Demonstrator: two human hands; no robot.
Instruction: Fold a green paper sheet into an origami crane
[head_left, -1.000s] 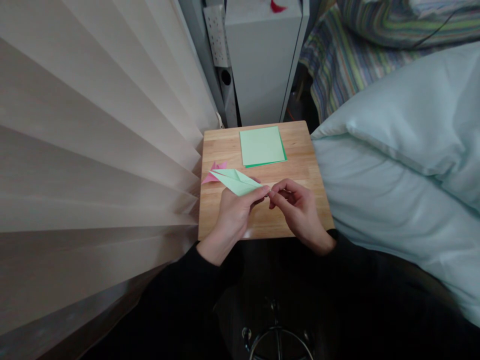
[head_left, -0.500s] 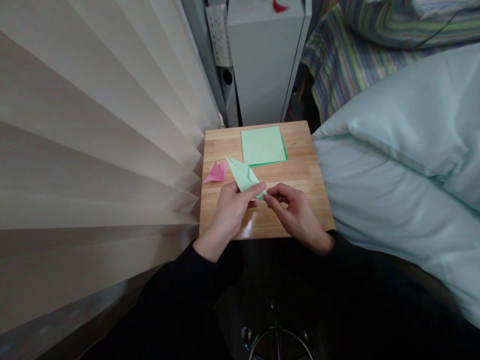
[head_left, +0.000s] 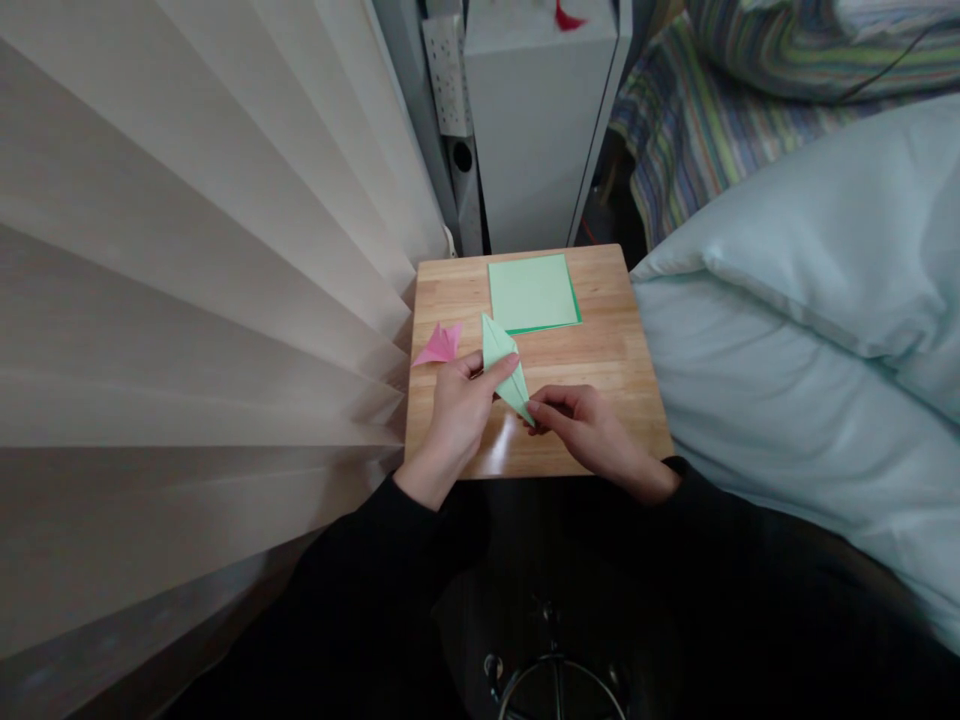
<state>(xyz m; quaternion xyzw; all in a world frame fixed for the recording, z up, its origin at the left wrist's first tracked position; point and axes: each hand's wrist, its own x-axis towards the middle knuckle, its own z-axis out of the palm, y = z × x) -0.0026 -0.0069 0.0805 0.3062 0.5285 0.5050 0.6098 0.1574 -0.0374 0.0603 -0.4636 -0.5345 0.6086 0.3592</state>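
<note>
Far left, pleated beige blinds (head_left: 195, 300) are seen right up against the small wooden counter (head_left: 600, 350). A pink folded paper piece (head_left: 439, 345) is parked on the counter's left edge. Next to it, the left hand (head_left: 457, 410) is closed around the light green folded paper (head_left: 504, 368), which is held just above the counter, pointing up and away; thumb and fingers are pinched on its middle. The lower tip is pinched by the right hand (head_left: 592, 430), fingers closed tight. Behind, a stack of green square sheets (head_left: 532, 292) is laid flat. A pale blue duvet (head_left: 810, 330) is seen on the right.
</note>
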